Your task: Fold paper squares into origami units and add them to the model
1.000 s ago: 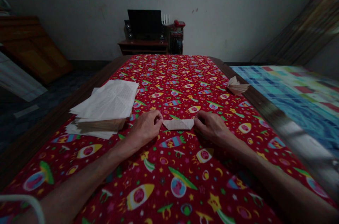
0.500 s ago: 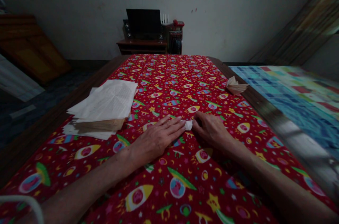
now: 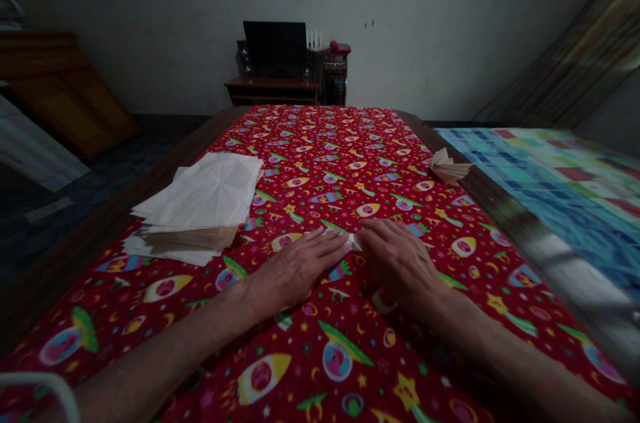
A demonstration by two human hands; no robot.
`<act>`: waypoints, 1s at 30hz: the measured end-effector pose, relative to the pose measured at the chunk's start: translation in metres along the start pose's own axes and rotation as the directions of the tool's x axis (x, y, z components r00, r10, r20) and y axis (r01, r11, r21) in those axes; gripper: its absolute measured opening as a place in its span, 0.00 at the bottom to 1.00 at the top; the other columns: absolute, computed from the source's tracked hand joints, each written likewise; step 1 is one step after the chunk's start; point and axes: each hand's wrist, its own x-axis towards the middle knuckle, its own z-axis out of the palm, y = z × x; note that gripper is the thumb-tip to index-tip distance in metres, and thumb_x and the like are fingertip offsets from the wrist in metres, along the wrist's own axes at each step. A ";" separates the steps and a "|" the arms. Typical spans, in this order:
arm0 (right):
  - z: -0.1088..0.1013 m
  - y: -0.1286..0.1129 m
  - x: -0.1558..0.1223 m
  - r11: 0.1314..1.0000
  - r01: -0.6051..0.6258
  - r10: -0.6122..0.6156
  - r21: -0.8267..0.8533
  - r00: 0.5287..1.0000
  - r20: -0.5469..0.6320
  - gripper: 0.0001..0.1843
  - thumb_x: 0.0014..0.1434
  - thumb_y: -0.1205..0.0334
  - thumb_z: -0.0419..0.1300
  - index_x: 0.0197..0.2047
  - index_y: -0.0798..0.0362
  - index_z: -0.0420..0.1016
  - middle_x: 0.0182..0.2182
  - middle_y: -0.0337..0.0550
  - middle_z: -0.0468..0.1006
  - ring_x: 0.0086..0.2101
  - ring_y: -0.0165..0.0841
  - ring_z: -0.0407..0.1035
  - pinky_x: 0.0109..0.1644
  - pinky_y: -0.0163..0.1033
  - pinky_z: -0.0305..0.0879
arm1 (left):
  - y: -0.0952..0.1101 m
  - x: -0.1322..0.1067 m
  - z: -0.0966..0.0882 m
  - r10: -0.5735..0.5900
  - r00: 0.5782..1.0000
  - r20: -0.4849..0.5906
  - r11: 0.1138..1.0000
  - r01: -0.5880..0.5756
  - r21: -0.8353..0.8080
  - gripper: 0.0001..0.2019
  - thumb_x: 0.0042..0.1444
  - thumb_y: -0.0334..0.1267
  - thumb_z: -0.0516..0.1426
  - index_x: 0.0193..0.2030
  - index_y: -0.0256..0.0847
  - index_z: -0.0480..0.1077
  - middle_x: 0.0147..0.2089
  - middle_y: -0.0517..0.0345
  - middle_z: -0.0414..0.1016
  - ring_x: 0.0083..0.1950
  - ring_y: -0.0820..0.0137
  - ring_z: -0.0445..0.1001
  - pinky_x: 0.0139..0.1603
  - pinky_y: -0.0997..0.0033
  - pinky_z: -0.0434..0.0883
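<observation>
A small folded strip of white paper lies on the red patterned cloth, mostly covered by my hands. My left hand rests flat over it, fingers stretched out toward the right. Close against those fingertips, my right hand is curled with its fingers bent down at the paper's right end. The right fingertips are partly hidden beneath the hand. Left of my hands sits a stack of paper sheets, the top one creased in rays from its middle.
A folded paper piece stands at the table's right edge. Beyond that edge is a bed with a checked cover. A monitor stands on a small desk behind the table. A white curved object shows at lower left.
My right hand has turned and moved slightly toward the left fingertips, now covering more of the paper. My left hand stays flat. The view has shifted a little.
</observation>
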 end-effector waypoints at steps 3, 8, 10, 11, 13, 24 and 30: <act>0.000 -0.014 -0.008 0.993 0.108 -0.110 0.046 0.993 0.033 0.21 0.65 0.64 0.46 0.59 0.55 0.64 0.58 0.53 0.68 0.58 0.41 0.60 0.60 0.52 0.58 | 0.003 0.001 -0.002 -0.007 1.000 0.003 1.000 0.007 -0.019 0.27 0.56 0.23 0.48 0.63 0.38 0.58 0.66 0.47 0.60 0.69 0.65 0.53 0.68 0.55 0.55; 0.005 -0.009 -0.027 0.989 0.140 -0.146 0.046 0.975 0.166 0.34 0.66 0.51 0.47 0.69 0.60 0.45 0.66 0.54 0.51 0.64 0.41 0.47 0.66 0.53 0.49 | 0.005 -0.003 -0.004 -0.037 0.999 0.005 0.999 0.036 0.016 0.29 0.55 0.23 0.48 0.65 0.37 0.55 0.66 0.47 0.58 0.68 0.65 0.54 0.67 0.57 0.57; 0.005 -0.002 -0.032 0.988 0.145 -0.151 0.043 0.975 0.165 0.34 0.66 0.51 0.47 0.69 0.58 0.44 0.66 0.53 0.51 0.64 0.41 0.45 0.66 0.54 0.48 | 0.005 -0.007 -0.005 -0.051 0.999 0.010 0.998 0.050 0.039 0.30 0.55 0.22 0.47 0.66 0.39 0.54 0.67 0.50 0.57 0.68 0.66 0.55 0.67 0.59 0.57; 0.005 0.001 -0.034 0.988 0.146 -0.151 0.042 0.976 0.159 0.34 0.66 0.51 0.47 0.69 0.57 0.44 0.66 0.52 0.51 0.64 0.41 0.45 0.66 0.54 0.48 | 0.004 -0.010 -0.006 -0.063 0.998 0.009 0.997 0.063 0.053 0.30 0.55 0.22 0.46 0.66 0.40 0.54 0.67 0.52 0.56 0.68 0.67 0.56 0.66 0.59 0.57; 0.004 0.003 -0.034 0.990 0.140 -0.143 0.028 0.977 0.156 0.33 0.66 0.52 0.47 0.69 0.56 0.46 0.66 0.51 0.51 0.65 0.41 0.45 0.66 0.55 0.48 | 0.003 -0.016 -0.007 -0.091 0.996 0.003 0.992 0.090 0.083 0.29 0.56 0.22 0.46 0.65 0.40 0.55 0.67 0.53 0.57 0.67 0.67 0.57 0.66 0.59 0.58; -0.004 0.007 -0.043 0.998 0.040 -0.031 -0.055 0.988 0.153 0.27 0.67 0.54 0.45 0.65 0.57 0.57 0.63 0.50 0.58 0.62 0.41 0.52 0.63 0.56 0.54 | -0.003 -0.038 -0.012 -0.144 0.988 -0.049 0.985 0.148 0.089 0.29 0.54 0.22 0.48 0.63 0.40 0.60 0.65 0.53 0.61 0.66 0.65 0.59 0.65 0.55 0.61; 0.000 0.010 -0.033 0.999 -0.008 0.007 0.042 1.000 0.028 0.19 0.66 0.58 0.48 0.56 0.53 0.67 0.57 0.51 0.69 0.57 0.41 0.62 0.59 0.54 0.59 | -0.015 -0.025 -0.008 -0.227 0.919 -0.324 0.972 0.195 -0.127 0.20 0.55 0.24 0.47 0.49 0.39 0.73 0.53 0.51 0.75 0.55 0.67 0.73 0.56 0.61 0.71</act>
